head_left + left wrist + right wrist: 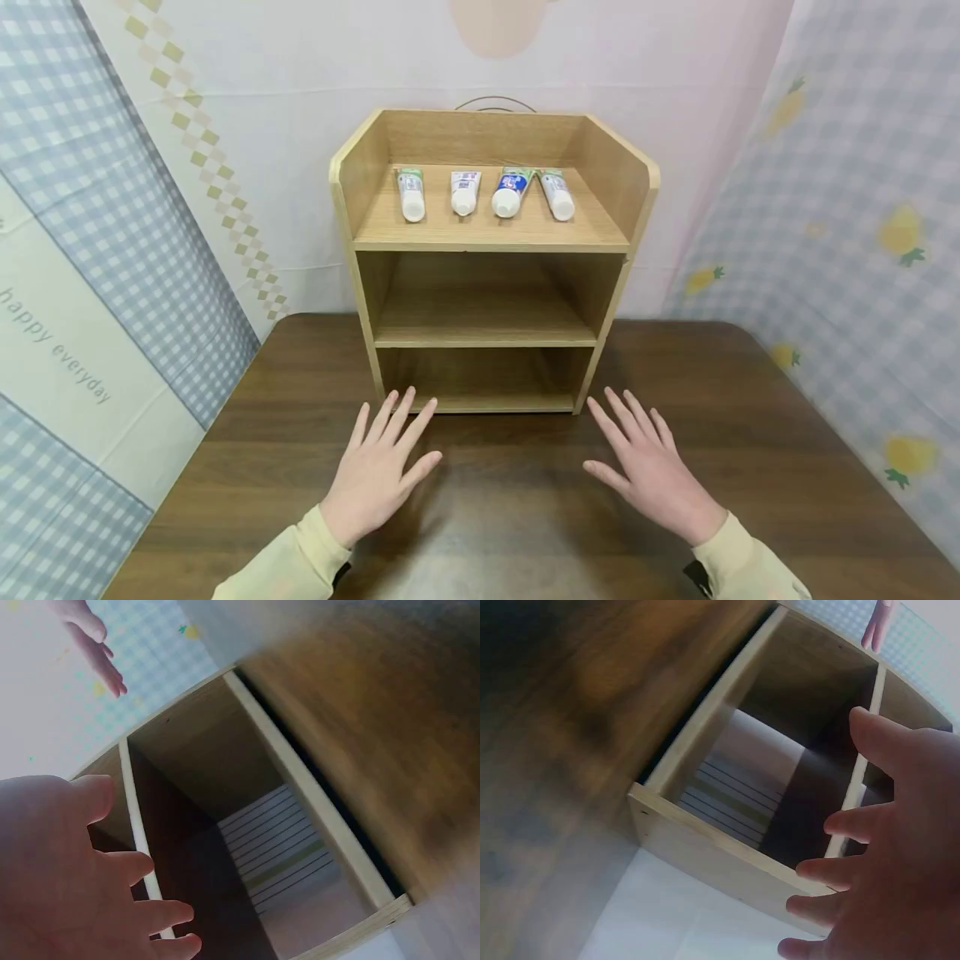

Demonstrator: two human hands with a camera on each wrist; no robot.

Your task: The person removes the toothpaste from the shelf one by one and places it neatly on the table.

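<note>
My left hand (372, 479) hovers over the table in front of the shelf's left side, fingers spread and straight, holding nothing. On the other side, my right hand (652, 475) is held the same way near the shelf's right front corner. Between and beyond them stands a small wooden shelf unit (487, 342). Along its top board lies a row of tubes with white caps facing me: a green-and-white tube (411, 195), a smaller white tube (465, 193), a blue-labelled tube (512, 192) and a grey-white tube (557, 195). Both wrist views show spread fingers before the shelf's lower compartments.
The dark brown wooden table (510, 517) carries the shelf at its back edge. A pale curtain (300, 67) hangs behind, with checked cloth (825, 208) on the right and more checked cloth (150, 208) on the left. Raised side panels (622, 179) flank the top board.
</note>
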